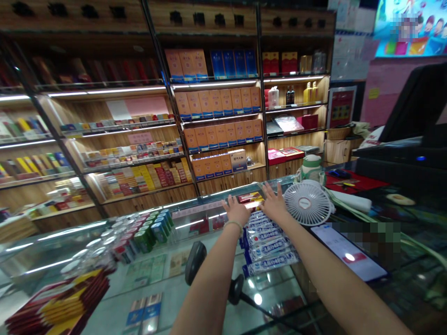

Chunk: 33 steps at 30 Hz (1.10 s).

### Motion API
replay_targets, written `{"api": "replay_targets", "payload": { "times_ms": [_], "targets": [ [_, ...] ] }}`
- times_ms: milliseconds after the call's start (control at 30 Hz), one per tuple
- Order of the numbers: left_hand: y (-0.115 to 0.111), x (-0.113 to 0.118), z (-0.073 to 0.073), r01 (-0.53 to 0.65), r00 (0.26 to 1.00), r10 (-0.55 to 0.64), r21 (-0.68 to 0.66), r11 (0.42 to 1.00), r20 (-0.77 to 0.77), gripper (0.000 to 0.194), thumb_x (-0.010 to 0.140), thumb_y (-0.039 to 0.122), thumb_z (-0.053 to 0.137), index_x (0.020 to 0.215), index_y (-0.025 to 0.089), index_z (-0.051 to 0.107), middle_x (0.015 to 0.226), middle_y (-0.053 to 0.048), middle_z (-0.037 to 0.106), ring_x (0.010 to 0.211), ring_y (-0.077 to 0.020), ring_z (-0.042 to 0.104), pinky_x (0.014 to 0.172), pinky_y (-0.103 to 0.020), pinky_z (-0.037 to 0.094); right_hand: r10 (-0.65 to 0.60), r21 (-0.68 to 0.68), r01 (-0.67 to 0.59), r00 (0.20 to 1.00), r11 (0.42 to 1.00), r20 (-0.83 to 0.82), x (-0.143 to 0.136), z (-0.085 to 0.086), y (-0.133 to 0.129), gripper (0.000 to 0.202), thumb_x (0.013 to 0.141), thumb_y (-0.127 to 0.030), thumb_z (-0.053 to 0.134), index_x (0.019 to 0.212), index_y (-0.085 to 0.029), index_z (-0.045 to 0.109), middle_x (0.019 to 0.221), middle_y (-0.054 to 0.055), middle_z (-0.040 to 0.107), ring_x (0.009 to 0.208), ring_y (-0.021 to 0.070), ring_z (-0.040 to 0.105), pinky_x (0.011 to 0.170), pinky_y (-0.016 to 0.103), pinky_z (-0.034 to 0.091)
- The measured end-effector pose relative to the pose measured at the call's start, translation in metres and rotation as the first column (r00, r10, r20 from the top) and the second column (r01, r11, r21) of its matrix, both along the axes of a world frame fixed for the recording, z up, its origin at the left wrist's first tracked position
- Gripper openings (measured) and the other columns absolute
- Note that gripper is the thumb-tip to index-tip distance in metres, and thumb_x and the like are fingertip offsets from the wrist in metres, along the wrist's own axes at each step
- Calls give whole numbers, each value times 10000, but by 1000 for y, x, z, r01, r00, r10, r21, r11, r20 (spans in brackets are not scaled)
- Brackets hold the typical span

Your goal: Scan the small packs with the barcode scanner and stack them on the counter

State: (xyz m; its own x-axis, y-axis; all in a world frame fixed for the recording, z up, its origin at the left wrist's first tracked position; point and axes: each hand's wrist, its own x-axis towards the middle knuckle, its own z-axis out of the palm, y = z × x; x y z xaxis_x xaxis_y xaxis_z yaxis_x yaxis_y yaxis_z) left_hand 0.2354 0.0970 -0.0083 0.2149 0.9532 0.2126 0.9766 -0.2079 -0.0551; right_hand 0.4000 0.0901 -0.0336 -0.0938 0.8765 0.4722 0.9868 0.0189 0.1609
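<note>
My left hand [237, 213], with a band at its wrist, lies at the far left of a row of blue-and-white wrapped packets [267, 244] on the glass counter. Its fingers are spread. On the far right side of the same row is my right hand [274, 204], also with fingers apart, close to a white round fan [308, 203]. Between and just beyond the two hands sit red-and-yellow packs [250, 199]. Neither hand visibly grips anything; whether the fingertips touch the packets cannot be made out. A black handheld scanner [196, 261] stands beside my left forearm, which covers part of it.
Left on the counter [181, 288] are rows of cans [153, 232] and stacked red-and-yellow packets [66, 302]. To the right are a phone [349, 251], a green-and-white bottle [310, 168], cables and a dark monitor [415, 102]. Stocked shelves [223, 111] stand behind.
</note>
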Motion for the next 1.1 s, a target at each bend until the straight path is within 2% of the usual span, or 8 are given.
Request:
{"api": "replay_targets", "payload": {
  "times_ms": [267,400,500,633,767,900,1100],
  "targets": [
    [-2,-5,8,-1,1000,0,30,1000,14,606,913,669,449,1228,239,736,1607,-167,400,1542,-393,160,1194,-691,71,-24,6,25,999,1000,-35,-1,-1,3,452,943,-465,562,1177,-127,752,1625,185,346,1584,315,-26,1183,631,-217],
    [-5,-11,14,-33,999,31,56,998,36,627,895,705,455,1183,238,757,1604,-165,408,1537,-402,166,1189,-695,85,-40,49,43,996,998,-75,-3,1,-1,410,922,-451,597,1087,-124,780,1635,186,329,1580,335,-40,1177,654,-201],
    [-9,-17,22,-55,997,49,95,994,59,612,898,701,454,1160,243,765,1611,-153,400,1540,-399,159,1185,-698,98,-22,114,38,991,993,-132,-5,6,-6,388,912,-442,601,1043,-124,780,1638,195,319,1579,335,-4,1186,663,-151],
    [-18,-28,40,-70,993,55,154,986,104,541,907,656,487,1079,242,790,1614,-142,399,1542,-390,162,1182,-702,119,19,210,34,969,977,-247,-11,16,-16,335,928,-392,565,1009,-136,766,1647,196,303,1575,328,45,1184,690,-78],
    [-32,-50,62,-85,986,55,192,978,157,435,900,592,550,1019,258,803,1608,-124,416,1548,-370,163,1194,-689,111,98,290,22,913,957,-395,-23,32,-25,292,935,-378,554,952,-169,758,1650,167,313,1573,332,57,1175,707,-51],
    [-47,-82,80,-98,976,46,242,965,213,349,890,553,602,991,289,807,1619,-95,404,1552,-359,163,1198,-680,120,198,335,-30,854,942,-481,-44,48,-31,291,948,-390,548,935,-196,765,1650,132,329,1573,322,66,1182,700,-30],
    [-71,-138,89,-147,953,43,332,932,301,323,894,548,615,900,295,816,1617,-63,412,1537,-394,194,1179,-708,161,285,338,-84,745,937,-604,-90,60,-41,314,938,-453,557,892,-235,779,1601,98,424,1563,327,117,1178,721,-21]
  ]
}}
